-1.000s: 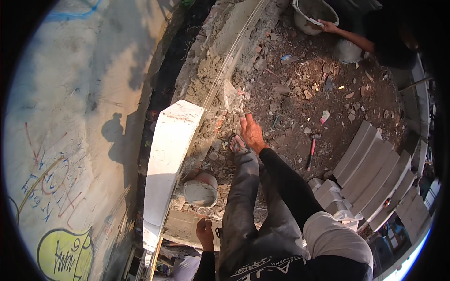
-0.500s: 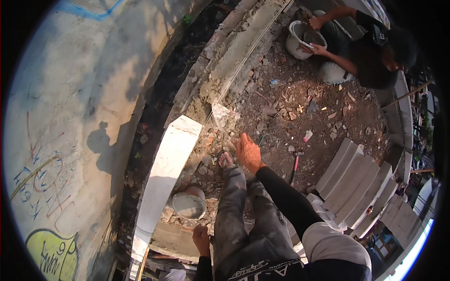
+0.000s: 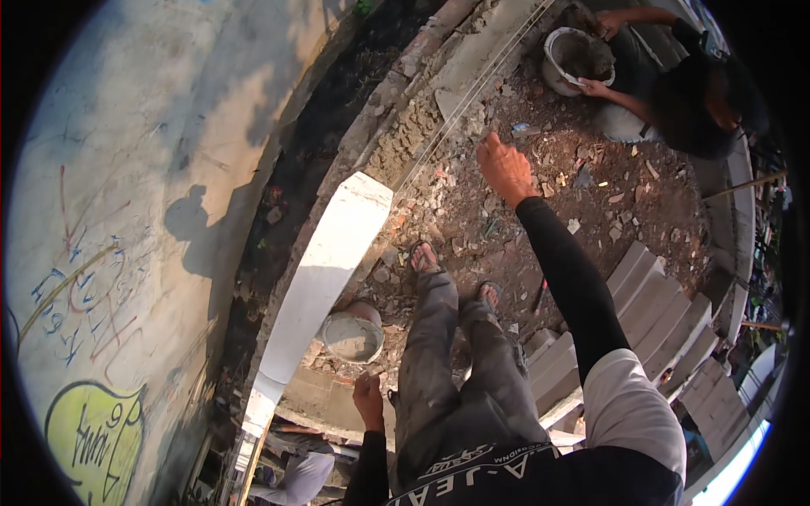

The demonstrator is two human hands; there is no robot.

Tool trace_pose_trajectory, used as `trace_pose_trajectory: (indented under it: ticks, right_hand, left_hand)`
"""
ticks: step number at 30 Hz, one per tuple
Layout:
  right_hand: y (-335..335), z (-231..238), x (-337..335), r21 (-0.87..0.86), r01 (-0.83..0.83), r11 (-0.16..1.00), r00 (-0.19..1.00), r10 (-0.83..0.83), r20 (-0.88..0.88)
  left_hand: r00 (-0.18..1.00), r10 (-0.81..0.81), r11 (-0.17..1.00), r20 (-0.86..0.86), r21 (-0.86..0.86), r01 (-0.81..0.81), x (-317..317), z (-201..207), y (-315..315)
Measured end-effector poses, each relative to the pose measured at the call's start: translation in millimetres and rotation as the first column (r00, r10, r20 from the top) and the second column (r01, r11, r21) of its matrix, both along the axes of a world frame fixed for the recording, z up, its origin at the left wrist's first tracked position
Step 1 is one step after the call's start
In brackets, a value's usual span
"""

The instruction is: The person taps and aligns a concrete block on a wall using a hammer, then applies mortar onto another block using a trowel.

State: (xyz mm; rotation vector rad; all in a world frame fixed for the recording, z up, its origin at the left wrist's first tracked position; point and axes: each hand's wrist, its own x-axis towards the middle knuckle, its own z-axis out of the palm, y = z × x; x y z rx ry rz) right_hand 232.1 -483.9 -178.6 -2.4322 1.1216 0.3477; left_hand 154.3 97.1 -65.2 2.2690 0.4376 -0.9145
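The right hand [image 3: 506, 171] was reaching forward over the rubble, fingers closed round what seemed to be the handle of a trowel [image 3: 449, 103] (the handle itself was hidden, so the grip had to be read from the curl of the fingers and the line of the blade). The blade lay ahead of the fingers and to their left, at the right-hand edge of the low wall [image 3: 418, 59], where the string lines [image 3: 511, 51] ran. Just to its left and nearer the person, lumpy mortar [image 3: 405, 139] covered the wall's top as far as the end of the white block [image 3: 333, 232].

The step in hand looked to be working that mortar. Doing it well called for a nearly flat blade, with its leading edge slightly raised, long strokes parallel to the wall's edge, and enough care to leave the strings untouched. Loose mortar on the right-hand edge was best drawn inward, before it dropped onto the soil.

The left hand [image 3: 369, 403] hung low beside the thigh, nearer the person than the bucket [image 3: 380, 346] and apart from it. Its fingers were loosely bent; whether they held anything could not be told.
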Motion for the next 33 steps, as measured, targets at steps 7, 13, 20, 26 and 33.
trace_pose_trajectory:
  ticks: [7,13,20,26,33]
  right_hand:
    - [115.7,3.6,-14.7,0.294,-0.016,0.956,0.997,0.036,-0.062]
    - [102.1,-35.9,-57.2,0.363,0.202,0.91,0.935,-0.289,0.204]
    - [52.9,-116.8,-7.8,0.907,0.176,0.383,0.466,-0.844,0.266]
    - [144.0,-143.9,-33.7,0.754,0.291,0.589,0.775,-0.607,0.175]
    - [63.0,-155.7,-88.3,0.391,0.019,0.92,0.814,-0.241,0.528]
  left_hand:
    - [0.993,0.025,0.999,-0.118,0.048,-0.019,-16.2,1.7,-8.7]
    - [0.997,-0.073,0.997,-0.024,0.03,0.074,-10.0,13.3,-32.6]
    - [0.995,0.01,0.992,-0.099,0.125,0.002,-43.4,18.2,-26.9]
    - [0.982,0.034,0.96,-0.184,0.278,0.019,-70.7,27.3,-47.8]
    - [0.972,-0.012,0.944,-0.234,0.318,0.088,-88.6,19.6,-89.9]
